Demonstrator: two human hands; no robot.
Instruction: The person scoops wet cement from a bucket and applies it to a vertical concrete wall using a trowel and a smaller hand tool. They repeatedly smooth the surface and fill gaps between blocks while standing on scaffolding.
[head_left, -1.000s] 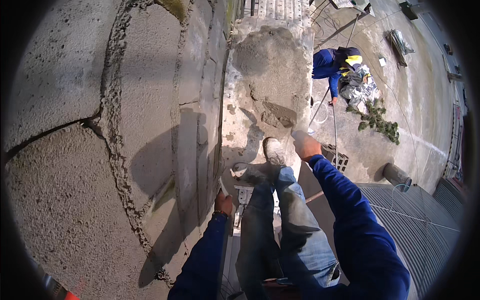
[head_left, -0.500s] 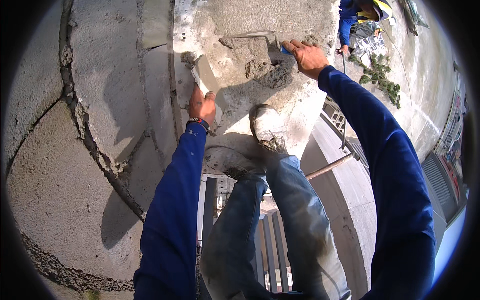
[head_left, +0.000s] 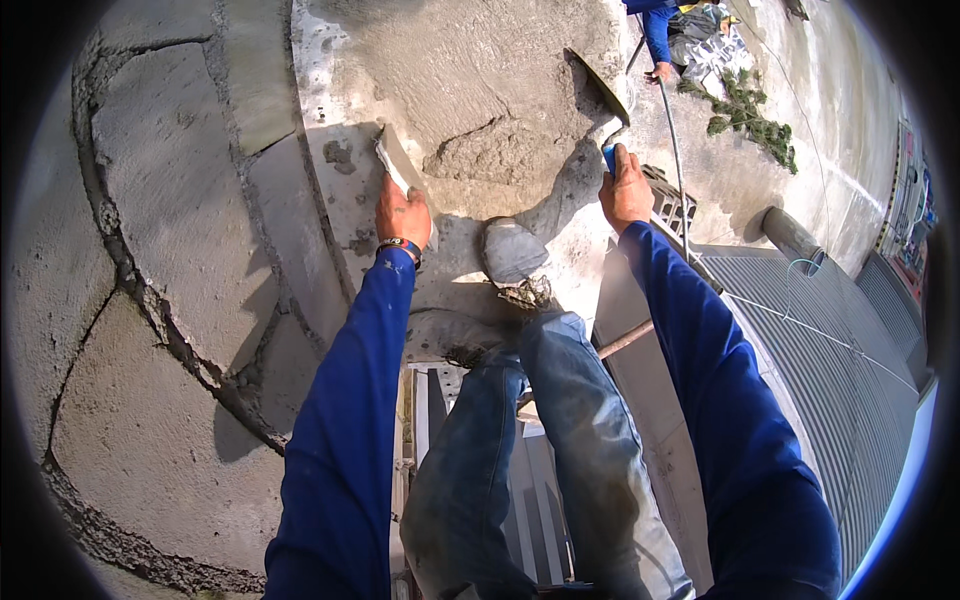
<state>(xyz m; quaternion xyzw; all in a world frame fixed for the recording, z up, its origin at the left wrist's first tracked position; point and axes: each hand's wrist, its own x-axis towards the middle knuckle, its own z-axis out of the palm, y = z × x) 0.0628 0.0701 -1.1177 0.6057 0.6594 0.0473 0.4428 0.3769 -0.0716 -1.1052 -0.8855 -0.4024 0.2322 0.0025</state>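
Observation:
My right hand point(head_left: 627, 187) is closed round the blue handle of a trowel point(head_left: 599, 88). Its dark blade points up and away, at the right edge of a patch of wet mortar point(head_left: 490, 152). The mortar is smooth at the far side and lumpy nearer me. My left hand point(head_left: 404, 214) grips a flat, pale rectangular board point(head_left: 397, 158), tilted on edge just left of the mortar. The fingers behind the board are partly hidden. Both hands are low over the pale concrete surface point(head_left: 335, 185), with my shoe point(head_left: 513, 250) between them.
Jointed stone-like slabs point(head_left: 170, 390) spread across the left. A metal pole point(head_left: 676, 160) stands beyond my right hand, held by another person's hand point(head_left: 661, 72). Further right are cut greenery point(head_left: 745, 115), a hollow block point(head_left: 672, 205) and corrugated roofing point(head_left: 820, 340) lower down. Slats point(head_left: 535, 500) show between my legs.
My right hand has drawn nearer, and the trowel blade now shows clear of the mortar. The lumpy mortar looks flatter and more spread. The view has shifted; my left hand still grips the board.

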